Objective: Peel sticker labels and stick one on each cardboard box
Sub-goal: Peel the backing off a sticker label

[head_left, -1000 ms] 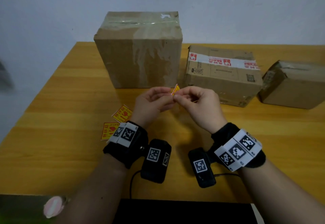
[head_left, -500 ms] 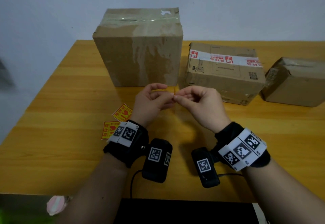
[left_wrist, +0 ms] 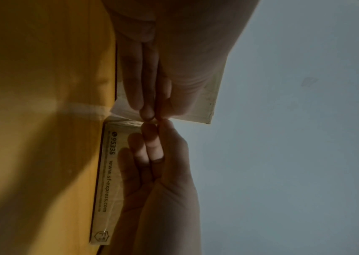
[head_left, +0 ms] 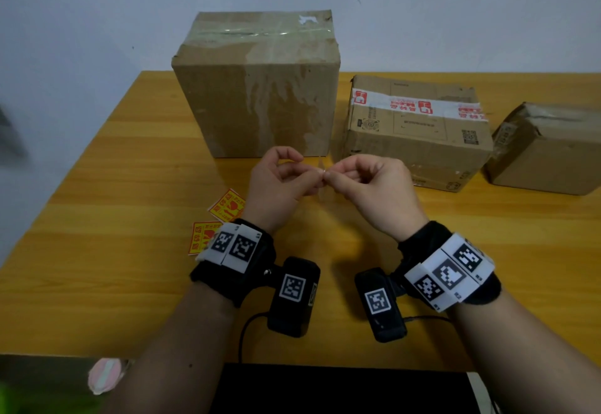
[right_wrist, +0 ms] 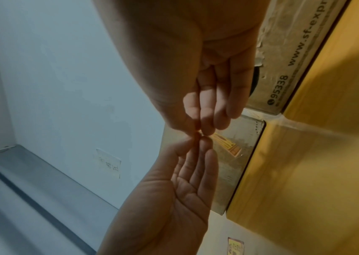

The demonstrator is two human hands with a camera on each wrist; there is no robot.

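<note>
Above the table, in front of the boxes, my left hand (head_left: 316, 173) and right hand (head_left: 331, 176) meet fingertip to fingertip. Together they pinch one small sticker (head_left: 321, 166), which shows edge-on in the head view. Its yellow-orange face (right_wrist: 226, 144) shows beside the fingertips in the right wrist view. A tall taped cardboard box (head_left: 260, 88) stands right behind the hands. To its right lies a lower box with red-and-white tape (head_left: 416, 130), and a third box (head_left: 546, 150) sits at the far right. Two spare yellow-red stickers (head_left: 227, 206) (head_left: 201, 238) lie by my left wrist.
The wooden table (head_left: 97, 251) ends at a pale wall behind the boxes. A black object (head_left: 341, 387) lies along the near edge, and a pink item (head_left: 104, 374) sits at the lower left. Bare wood stretches left and right of my arms.
The sticker's orange corner, seen above the fingertips a second ago, has turned edge-on and nearly vanished. Both hands stay together, fingertips working at the same spot.
</note>
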